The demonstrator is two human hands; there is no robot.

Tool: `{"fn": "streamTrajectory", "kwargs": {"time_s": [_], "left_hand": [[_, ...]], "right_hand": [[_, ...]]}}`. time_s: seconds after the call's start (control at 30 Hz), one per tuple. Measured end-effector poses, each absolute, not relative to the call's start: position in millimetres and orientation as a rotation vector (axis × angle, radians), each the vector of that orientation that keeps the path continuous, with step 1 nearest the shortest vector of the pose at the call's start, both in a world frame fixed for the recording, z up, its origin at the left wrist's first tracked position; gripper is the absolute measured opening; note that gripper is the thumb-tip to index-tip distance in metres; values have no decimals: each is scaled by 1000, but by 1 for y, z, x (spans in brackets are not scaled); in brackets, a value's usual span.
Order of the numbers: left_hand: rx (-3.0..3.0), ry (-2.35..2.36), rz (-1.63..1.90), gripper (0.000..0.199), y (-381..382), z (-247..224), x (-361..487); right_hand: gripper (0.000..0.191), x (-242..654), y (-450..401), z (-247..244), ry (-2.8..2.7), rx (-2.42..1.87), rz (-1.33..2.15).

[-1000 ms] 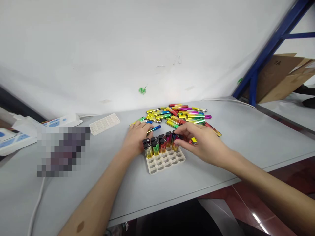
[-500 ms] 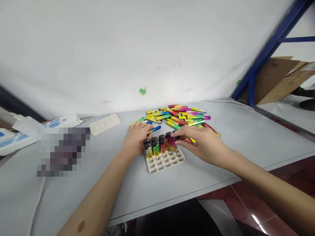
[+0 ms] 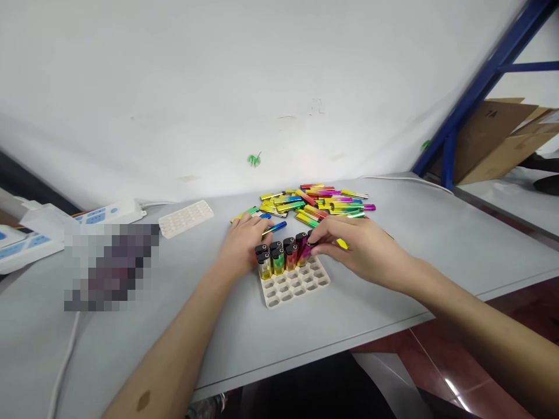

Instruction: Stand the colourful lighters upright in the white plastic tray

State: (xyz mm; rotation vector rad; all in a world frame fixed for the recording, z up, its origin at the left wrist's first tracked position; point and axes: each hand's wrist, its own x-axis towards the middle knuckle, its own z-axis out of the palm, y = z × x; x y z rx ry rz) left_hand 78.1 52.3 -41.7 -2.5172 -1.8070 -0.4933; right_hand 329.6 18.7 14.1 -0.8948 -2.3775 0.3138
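Observation:
A white tray with oval holes (image 3: 297, 285) lies on the grey table, its back rows holding several upright lighters with black tops, among them a green one (image 3: 278, 262) and a red one (image 3: 291, 258). My right hand (image 3: 349, 247) pinches a purple lighter (image 3: 305, 254) at its top; the lighter leans over the tray's right side. My left hand (image 3: 244, 241) rests beside the tray's back left corner, fingers bent over a blue lighter (image 3: 275, 228); whether it grips this is hidden. Behind the hands lies a pile of shiny coloured lighters (image 3: 323, 201).
A second white tray (image 3: 186, 218) lies at the back left. Left of it are white power strips (image 3: 109, 212) and a blurred dark object (image 3: 120, 265) with a cable. Cardboard boxes (image 3: 493, 139) stand behind a blue metal frame (image 3: 471, 93) on the right.
The purple lighter in my right hand has tilted, its top toward the right. My left hand has hardly moved. The view has shifted slightly.

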Motion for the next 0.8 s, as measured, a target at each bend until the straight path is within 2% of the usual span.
{"fn": "streamTrajectory", "kwargs": {"time_s": [0.3,0.43,0.67,0.8], "left_hand": [[-2504,-1804,-489,26,53,-43,79],[-2496,-1878,-580,26,56,-43,81],[-2439,-2168,-1348,15,54,-33,85],[-2464,-2207,-1571,18,54,-30,87]], "right_hand": [[12,326,21,15,-2299,-772,131],[13,319,43,13,-2076,-853,251],[34,303,98,-14,-1884,-981,848],[40,301,100,-24,-1891,-920,1016]]}}
